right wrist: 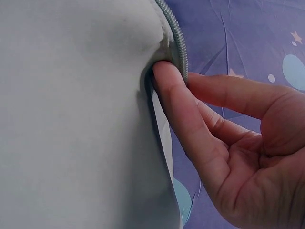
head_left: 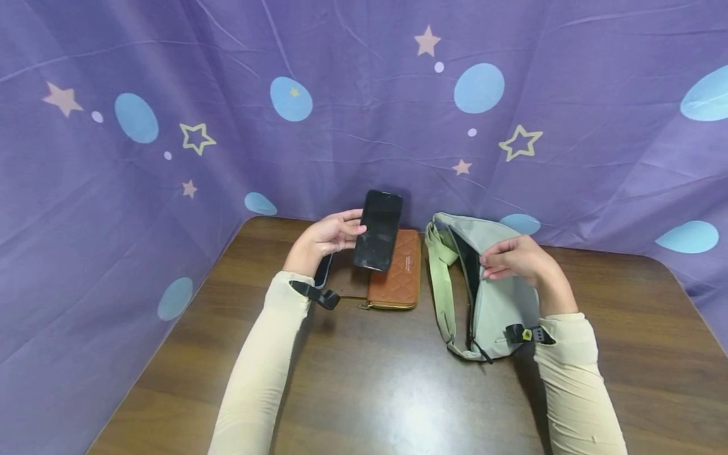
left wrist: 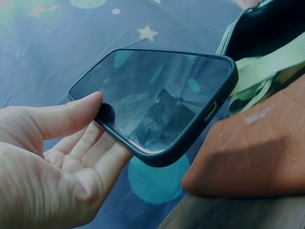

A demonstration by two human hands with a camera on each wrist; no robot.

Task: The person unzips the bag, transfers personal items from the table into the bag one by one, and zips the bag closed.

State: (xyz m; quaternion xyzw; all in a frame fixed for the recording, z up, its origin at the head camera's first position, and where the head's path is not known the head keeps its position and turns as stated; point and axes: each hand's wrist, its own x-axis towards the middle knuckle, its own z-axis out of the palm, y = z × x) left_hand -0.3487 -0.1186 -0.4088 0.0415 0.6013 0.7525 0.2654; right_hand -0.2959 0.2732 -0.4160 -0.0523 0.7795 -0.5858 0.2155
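Observation:
A dark smartphone [head_left: 380, 230] in a black case is raised above a brown quilted wallet [head_left: 405, 272]. My left hand [head_left: 332, 234] pinches the phone by one long edge, thumb on the screen and fingers behind, as the left wrist view shows of the smartphone [left wrist: 152, 105]. To the right lies a pale green-grey sling bag [head_left: 503, 303], its zipped mouth gaping with a dark inside. My right hand [head_left: 517, 259] pinches the edge of that opening; the zipper teeth [right wrist: 178, 43] run beside the fingertips in the right wrist view.
Partly hidden behind the left wrist, a dark-edged flat item [head_left: 323, 272] lies left of the wallet. The bag's green strap [head_left: 440, 284] hangs along its left side. A purple patterned cloth [head_left: 364, 126] stands behind the wooden table [head_left: 364, 379].

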